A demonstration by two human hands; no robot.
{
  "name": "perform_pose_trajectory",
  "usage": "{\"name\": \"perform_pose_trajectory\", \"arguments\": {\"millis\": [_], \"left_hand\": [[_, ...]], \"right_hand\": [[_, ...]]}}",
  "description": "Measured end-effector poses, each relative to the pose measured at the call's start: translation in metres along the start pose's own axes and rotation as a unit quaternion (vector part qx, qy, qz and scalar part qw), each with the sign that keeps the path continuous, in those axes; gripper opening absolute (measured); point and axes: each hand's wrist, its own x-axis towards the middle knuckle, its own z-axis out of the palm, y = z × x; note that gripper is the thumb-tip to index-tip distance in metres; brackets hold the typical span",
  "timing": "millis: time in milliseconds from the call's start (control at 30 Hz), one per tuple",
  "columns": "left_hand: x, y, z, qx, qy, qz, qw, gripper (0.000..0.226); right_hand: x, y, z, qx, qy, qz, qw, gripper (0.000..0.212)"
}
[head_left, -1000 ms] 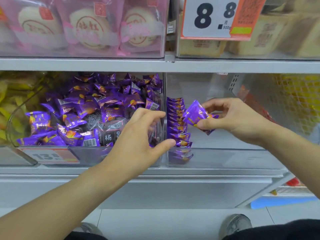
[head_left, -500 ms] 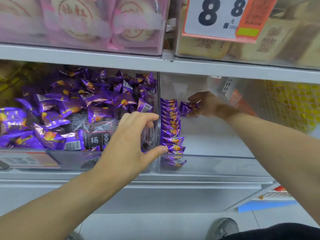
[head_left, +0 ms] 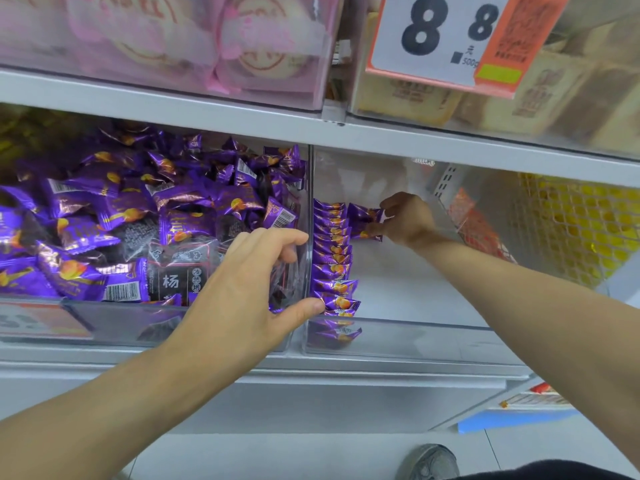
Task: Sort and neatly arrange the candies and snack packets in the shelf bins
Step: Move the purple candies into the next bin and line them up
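The right hand (head_left: 405, 220) pinched a candy (head_left: 365, 216) at the back of the row (head_left: 334, 261). The left hand (head_left: 249, 289), fingers spread wide, steadied the row's front. Next, the candy needed tucking in straight.

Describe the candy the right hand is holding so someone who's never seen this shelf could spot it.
Find the big 8.8 price sign; below it sits a mostly bare clear bin. A neat row of purple candies lines its left wall. The held candy is the one beside the row's far end, pinched by the right hand.
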Motion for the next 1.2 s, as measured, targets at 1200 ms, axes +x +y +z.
{"name": "perform_pose_trajectory", "arguments": {"millis": [1200], "left_hand": [[-0.001, -0.004, 0.004, -0.022, 0.012, -0.008, 1.000, 0.063]], "right_hand": [[-0.001, -0.007, 0.007, 0.019, 0.006, 0.028, 0.999, 0.054]]}}
